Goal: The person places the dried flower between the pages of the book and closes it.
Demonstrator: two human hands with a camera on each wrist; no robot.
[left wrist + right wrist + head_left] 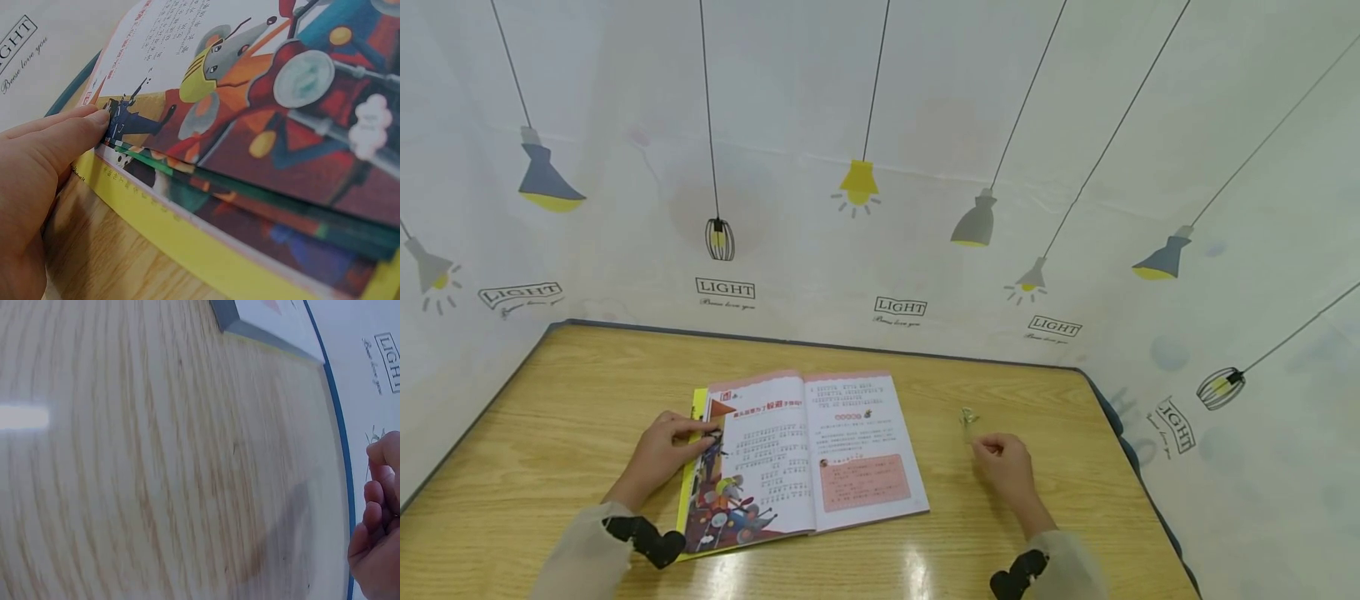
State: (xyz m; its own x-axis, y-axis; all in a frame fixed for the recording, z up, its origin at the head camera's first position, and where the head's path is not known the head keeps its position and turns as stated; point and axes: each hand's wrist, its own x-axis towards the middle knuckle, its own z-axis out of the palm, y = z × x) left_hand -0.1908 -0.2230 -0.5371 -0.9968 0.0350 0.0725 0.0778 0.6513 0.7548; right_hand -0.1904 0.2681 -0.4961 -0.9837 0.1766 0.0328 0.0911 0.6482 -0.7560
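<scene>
An open illustrated book [857,433] lies on the table, its left page showing a cartoon mouse [215,62] in a yellow helmet. My left hand [664,450] rests at that page's outer edge, thumb and forefinger stretched onto the margin. Beneath, the stacked page edges and a yellow cover border [156,244] show in the left wrist view. To the right of the book, my right hand [1006,467] pinches a small, thin, golden-green piece [968,416] on a fine stem above the table. Its exact kind is unclear; in the right wrist view only thin strands show beyond the fingertips.
The wood-grain table [992,546] has a dark blue edge [820,342]. Behind and beside it hangs a pale sheet [805,275] printed with lamps and the word LIGHT. Black bands [647,540] sit at both wrists.
</scene>
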